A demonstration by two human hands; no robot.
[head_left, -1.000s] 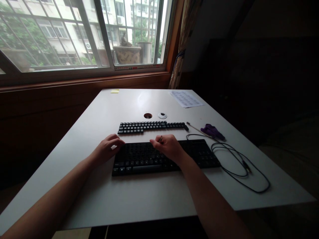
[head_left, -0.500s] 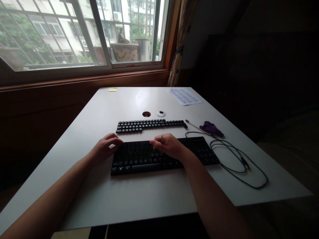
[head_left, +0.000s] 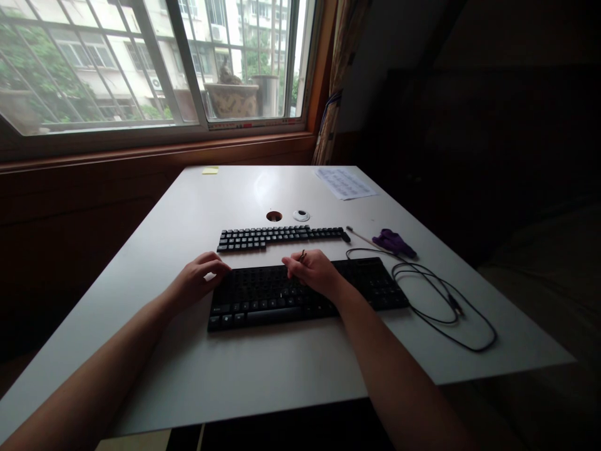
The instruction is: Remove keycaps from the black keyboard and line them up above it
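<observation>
One black keyboard (head_left: 275,315) is laid at six o'clock from the loose keycaps (head_left: 282,234). Its ten-o'clock corner is met by the curled left hand (head_left: 201,276), grip unclear; the right hand (head_left: 313,272) is closed over the middle, contents hidden. Steady bracing and gentle force seem advised.

The right hand (head_left: 315,273) has shifted slightly, fingers (head_left: 295,267) now nearer the far edge of the keyboard (head_left: 263,289).

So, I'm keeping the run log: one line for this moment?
left hand: at keyboard, left end | right hand: curled over keyboard, contents unclear | loose keycaps: rows beyond keyboard
</observation>
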